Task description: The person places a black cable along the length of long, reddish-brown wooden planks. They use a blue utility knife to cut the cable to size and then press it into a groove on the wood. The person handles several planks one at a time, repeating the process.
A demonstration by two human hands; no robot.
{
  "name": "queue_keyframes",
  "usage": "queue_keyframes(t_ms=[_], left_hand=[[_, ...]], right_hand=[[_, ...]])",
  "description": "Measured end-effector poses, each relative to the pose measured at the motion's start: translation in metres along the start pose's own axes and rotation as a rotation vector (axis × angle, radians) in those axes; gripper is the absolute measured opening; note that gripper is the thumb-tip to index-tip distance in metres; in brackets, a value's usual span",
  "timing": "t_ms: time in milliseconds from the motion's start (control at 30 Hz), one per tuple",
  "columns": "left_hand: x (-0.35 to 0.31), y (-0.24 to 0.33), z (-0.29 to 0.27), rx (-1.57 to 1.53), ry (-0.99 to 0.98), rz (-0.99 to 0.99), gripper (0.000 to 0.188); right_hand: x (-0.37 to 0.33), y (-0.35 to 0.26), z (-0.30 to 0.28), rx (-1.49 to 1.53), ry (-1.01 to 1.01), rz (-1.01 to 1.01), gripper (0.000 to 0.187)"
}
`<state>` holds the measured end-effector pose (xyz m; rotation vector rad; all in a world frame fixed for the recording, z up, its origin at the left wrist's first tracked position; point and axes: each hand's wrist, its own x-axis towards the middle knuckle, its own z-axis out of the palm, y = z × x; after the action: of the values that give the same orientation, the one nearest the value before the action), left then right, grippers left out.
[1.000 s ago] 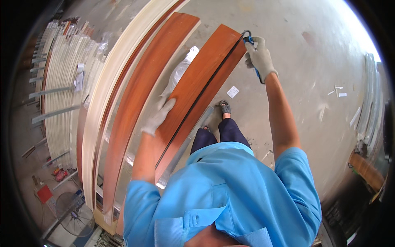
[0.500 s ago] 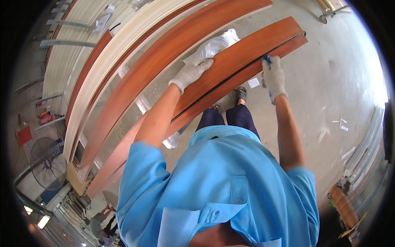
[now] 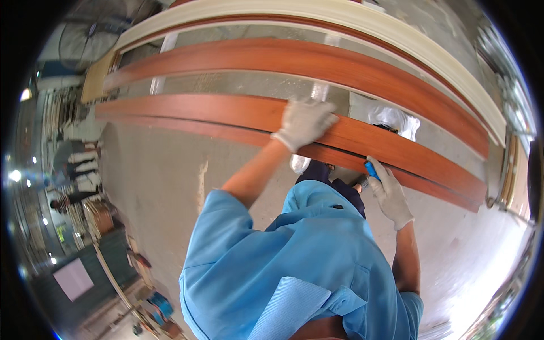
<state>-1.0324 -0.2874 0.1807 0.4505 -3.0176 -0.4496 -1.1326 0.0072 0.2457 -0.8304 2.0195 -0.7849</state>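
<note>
A long reddish-brown wood-look profile point(image 3: 226, 107) lies across in front of me, with a dark strip point(image 3: 243, 126) running along its groove. My left hand point(image 3: 306, 122), in a pale work glove, lies on the profile's top face with the fingers stretched toward the right. At the near edge, my right hand point(image 3: 391, 195), also gloved, is closed around a small blue tool point(image 3: 372, 170). The tool's tip is close to the dark strip; its working end is too small to make out.
Behind it lie a second reddish-brown profile point(image 3: 272, 56) and a cream profile point(image 3: 340, 12). White plastic wrapping point(image 3: 391, 120) sits between the brown profiles. A fan point(image 3: 88, 34) stands far left, with people point(image 3: 76, 164) below it. Grey floor point(image 3: 164, 181) stretches to my left.
My view has swung to the left, so the profiles now run nearly level. Along the profile, my right hand with the blue tool is nearer to my left hand.
</note>
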Motion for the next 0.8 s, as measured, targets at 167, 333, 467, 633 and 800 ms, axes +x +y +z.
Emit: queue_keyframes(t_ms=[167,333,467,633,800], left_hand=[[-0.083,-0.130,-0.039,0.234,0.381,-0.541,0.037],[-0.099,-0.158,-0.026,0.261,0.401,-0.540,0.036],[-0.097,-0.156,-0.022,0.230,0.439,-0.546,0.033],[-0.101,-0.150,-0.027,0.180,0.470,-0.552,0.032],[-0.096,-0.148,-0.023,0.143,0.517,-0.624,0.034]], right_hand=[[0.060,-0.041,0.041,-0.285,-0.053,-0.224,0.036],[0.101,-0.096,0.111,-0.657,-0.080,-0.525,0.028],[0.131,-0.131,0.148,-0.847,-0.079,-0.628,0.025],[0.122,-0.118,0.129,-0.807,-0.102,-0.612,0.024],[0.090,-0.077,0.081,-0.770,-0.084,-0.533,0.032]])
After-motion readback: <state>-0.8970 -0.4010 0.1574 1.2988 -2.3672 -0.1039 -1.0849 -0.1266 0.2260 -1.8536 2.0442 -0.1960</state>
